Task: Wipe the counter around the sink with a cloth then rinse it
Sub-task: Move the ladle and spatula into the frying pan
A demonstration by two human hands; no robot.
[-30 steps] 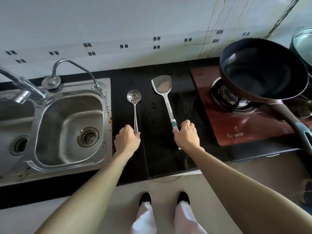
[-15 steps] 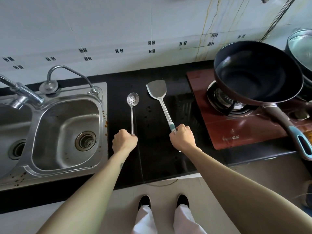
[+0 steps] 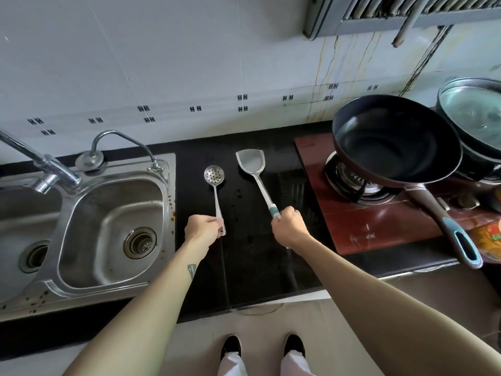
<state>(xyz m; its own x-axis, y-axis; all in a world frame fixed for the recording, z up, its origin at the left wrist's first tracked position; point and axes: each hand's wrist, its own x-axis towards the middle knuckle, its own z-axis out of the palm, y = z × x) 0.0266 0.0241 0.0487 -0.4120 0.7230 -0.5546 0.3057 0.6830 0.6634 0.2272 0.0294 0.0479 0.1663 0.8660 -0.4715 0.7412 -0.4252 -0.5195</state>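
Note:
My left hand is closed on the handle end of a slotted metal spoon, whose bowl points away from me over the black counter. My right hand grips the teal handle of a grey spatula, blade toward the wall. Both utensils sit between the steel double sink on the left and the stove on the right. The sink rim shows brown spots at its front corner and right edge. No cloth is in view.
A tap reaches over the sink, with a thinner curved spout behind the right basin. On the right, a black frying pan rests on a gas burner of the red stove, its handle jutting toward me. A lidded pot stands far right.
Both hands have stayed closed on the two utensils' handles, drawing slightly back toward me. The camera has tilted up, showing more wall and a rack above the stove.

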